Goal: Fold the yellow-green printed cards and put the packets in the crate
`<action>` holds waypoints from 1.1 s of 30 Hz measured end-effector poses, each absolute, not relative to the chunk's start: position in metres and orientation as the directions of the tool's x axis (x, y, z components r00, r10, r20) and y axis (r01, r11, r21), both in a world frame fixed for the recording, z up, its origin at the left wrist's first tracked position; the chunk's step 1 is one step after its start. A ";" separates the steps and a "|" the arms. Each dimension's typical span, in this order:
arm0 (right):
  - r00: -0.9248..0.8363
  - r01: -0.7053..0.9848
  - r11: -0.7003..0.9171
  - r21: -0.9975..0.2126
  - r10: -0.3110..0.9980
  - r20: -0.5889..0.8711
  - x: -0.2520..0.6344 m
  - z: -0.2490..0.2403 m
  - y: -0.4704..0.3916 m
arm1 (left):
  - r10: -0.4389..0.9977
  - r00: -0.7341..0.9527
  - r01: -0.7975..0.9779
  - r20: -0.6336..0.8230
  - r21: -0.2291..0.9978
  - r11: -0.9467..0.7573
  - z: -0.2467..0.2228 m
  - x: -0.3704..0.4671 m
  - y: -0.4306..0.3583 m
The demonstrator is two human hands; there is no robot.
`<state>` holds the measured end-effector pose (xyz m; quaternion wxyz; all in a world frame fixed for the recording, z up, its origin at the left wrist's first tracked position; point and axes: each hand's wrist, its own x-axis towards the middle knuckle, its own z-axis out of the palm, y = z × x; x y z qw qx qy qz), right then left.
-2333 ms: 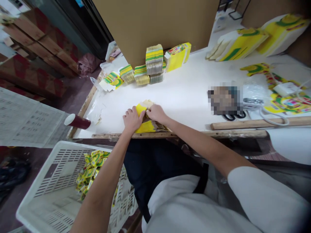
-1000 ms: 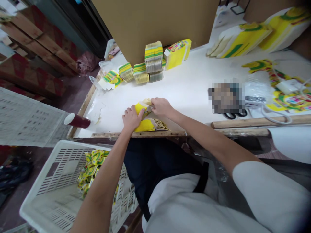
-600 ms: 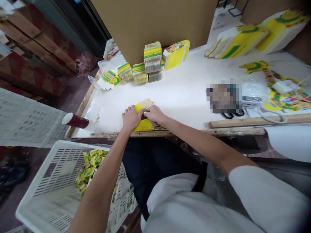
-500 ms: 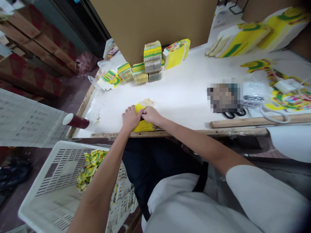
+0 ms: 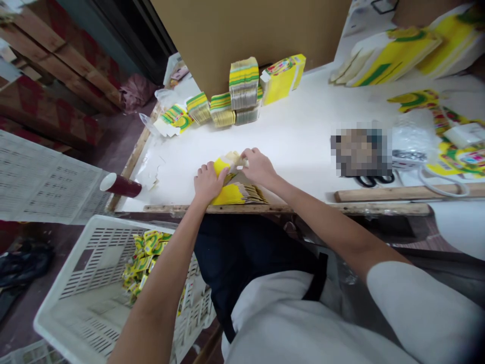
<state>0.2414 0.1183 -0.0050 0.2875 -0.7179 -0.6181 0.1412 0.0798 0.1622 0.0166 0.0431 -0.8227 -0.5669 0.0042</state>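
Observation:
My left hand (image 5: 208,182) grips a yellow printed carton (image 5: 221,165) near the front edge of the white table, its thumb lying along the near side. At the carton's right end, my right hand (image 5: 259,166) is closed in a pinch on a pale flap or strip. Whether that piece is still joined to the carton I cannot tell. Just below both hands lies a fanned stack of flat yellow cartons (image 5: 231,194), against the wooden edge strip. Further back stand banded bundles of yellow and green cartons (image 5: 243,83).
A white plastic crate (image 5: 68,303) holding yellow wrappers (image 5: 142,263) stands below left. A dark red tube (image 5: 121,185) lies at the table's left edge. Black scissors (image 5: 373,179), a wooden bar (image 5: 379,194) and a cable lie to the right. A large cardboard sheet (image 5: 250,30) rises behind.
My right hand has moved right and slightly away from my left hand, drawing the pale flap along. More of the fanned stack now shows. My left hand stays on the carton.

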 end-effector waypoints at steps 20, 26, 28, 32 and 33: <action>-0.111 0.848 0.170 -0.502 0.983 0.144 0.274 0.013 0.117 | 0.948 0.319 0.946 -0.005 -0.055 -0.318 0.021 0.082 0.162; -0.077 0.883 0.171 -0.436 0.972 0.224 0.264 -0.007 0.114 | 0.947 0.322 0.945 0.001 -0.062 -0.322 0.020 0.082 0.163; -0.097 0.891 0.194 -0.410 0.964 0.247 0.263 -0.009 0.112 | 0.946 0.323 0.945 0.000 -0.063 -0.322 0.019 0.082 0.164; -0.134 0.909 0.224 -0.351 0.955 0.264 0.261 -0.008 0.116 | 0.948 0.317 0.946 -0.008 -0.068 -0.317 0.020 0.082 0.163; -0.135 0.911 0.224 -0.346 0.956 0.262 0.259 -0.007 0.117 | 0.949 0.315 0.947 -0.009 -0.069 -0.315 0.020 0.082 0.162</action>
